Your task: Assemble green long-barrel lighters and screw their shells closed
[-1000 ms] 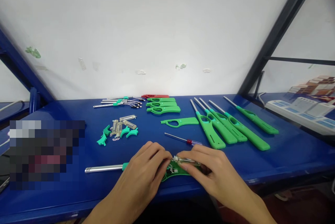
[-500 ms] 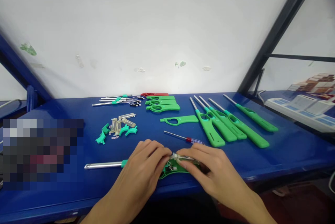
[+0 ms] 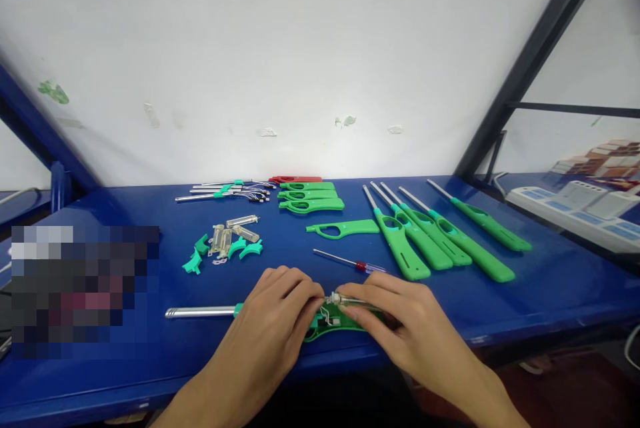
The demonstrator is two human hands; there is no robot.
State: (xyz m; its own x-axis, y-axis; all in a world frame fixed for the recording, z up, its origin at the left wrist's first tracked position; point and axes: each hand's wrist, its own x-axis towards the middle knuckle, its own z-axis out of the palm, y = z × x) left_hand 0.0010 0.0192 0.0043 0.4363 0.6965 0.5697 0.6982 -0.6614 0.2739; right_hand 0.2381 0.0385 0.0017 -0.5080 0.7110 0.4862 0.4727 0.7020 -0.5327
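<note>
Near the table's front edge lies an opened green lighter shell (image 3: 327, 333) with white wires and a black part inside. A silver tube (image 3: 200, 312) with a teal collar sticks out from its left end. My left hand (image 3: 273, 328) is over the collar end, its thumb and index finger closed at a small piece beside the clear tank's tip. My right hand (image 3: 410, 321) pinches the clear fuel tank (image 3: 350, 301), its white-tipped end pointing left, above the shell. What the left fingertips grip is too small to make out.
Behind my hands lie a screwdriver (image 3: 360, 266) and a loose green shell (image 3: 350, 229). Several finished-looking green lighters (image 3: 403, 248) are at right. Clear tanks (image 3: 243, 221), teal pieces (image 3: 251, 249), metal tubes (image 3: 200, 197) and stacked shells (image 3: 315, 204) are farther left and back.
The silver tube has shifted slightly to the right. Both hands keep nearly the same pose around the shell and the clear tank.
</note>
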